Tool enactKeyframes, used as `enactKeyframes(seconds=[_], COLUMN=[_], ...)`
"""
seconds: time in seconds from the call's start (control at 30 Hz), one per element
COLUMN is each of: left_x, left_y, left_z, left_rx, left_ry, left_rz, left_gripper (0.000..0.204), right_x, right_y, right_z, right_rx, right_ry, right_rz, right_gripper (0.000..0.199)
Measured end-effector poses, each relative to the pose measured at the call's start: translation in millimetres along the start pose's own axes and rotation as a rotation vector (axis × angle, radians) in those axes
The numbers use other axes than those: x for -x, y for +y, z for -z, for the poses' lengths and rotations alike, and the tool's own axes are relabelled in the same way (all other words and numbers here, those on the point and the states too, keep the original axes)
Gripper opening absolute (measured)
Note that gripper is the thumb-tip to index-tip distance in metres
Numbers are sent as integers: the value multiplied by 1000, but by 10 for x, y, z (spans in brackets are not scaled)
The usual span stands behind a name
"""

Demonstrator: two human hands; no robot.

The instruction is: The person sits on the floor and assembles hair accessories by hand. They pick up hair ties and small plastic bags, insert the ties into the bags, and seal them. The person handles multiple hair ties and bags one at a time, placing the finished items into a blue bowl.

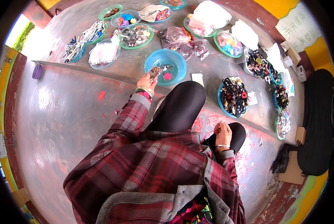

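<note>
My left hand [146, 84] reaches out at the near left rim of a blue basin [151, 59]. It is closed on a small brown patterned item [154, 72], whose kind I cannot make out. Inside the basin lie a round pink thing [167, 76] and several thin dark and white pieces [167, 67]. Beside my right knee, my right hand [223, 133] has its fingers curled and pressed together. Whatever they may hold is hidden. Nearest to that hand is a blue basin [220, 98] heaped with dark hair ties.
A raised concrete step [196, 69] holds several basins. Among them are a green one [152, 39] with small packets, a basin of pens [77, 57], and clear plastic bags [180, 42]. Red scraps [245, 149] litter the floor. A purple bowl [37, 71] sits far left.
</note>
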State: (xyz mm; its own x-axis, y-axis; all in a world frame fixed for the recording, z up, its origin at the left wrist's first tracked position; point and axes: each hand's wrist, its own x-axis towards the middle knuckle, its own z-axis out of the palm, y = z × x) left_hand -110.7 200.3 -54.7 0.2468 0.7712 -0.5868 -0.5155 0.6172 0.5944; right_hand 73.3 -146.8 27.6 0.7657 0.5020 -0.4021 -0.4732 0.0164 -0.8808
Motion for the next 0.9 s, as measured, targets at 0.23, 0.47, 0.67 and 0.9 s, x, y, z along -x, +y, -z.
enactKeyframes(seconds=[0.23,0.47,0.67,0.9], left_x=[-120,260,596,1506], left_y=[-289,-344,200,227], left_z=[-317,-76,-656,-1792], left_rx=[48,9,1,-139], left_ry=[187,35,-198,-700], left_rz=[143,241,-7,-148], left_gripper=[30,27,23,28], right_x=[-53,-57,-79,-67], right_y=[43,104,145,135], right_z=[26,34,94,100], right_rx=[63,95,119,194], right_ry=[-4,-20,-37,-125], right_rz=[-33,-54,-80,-155], right_gripper=[22,19,18,22])
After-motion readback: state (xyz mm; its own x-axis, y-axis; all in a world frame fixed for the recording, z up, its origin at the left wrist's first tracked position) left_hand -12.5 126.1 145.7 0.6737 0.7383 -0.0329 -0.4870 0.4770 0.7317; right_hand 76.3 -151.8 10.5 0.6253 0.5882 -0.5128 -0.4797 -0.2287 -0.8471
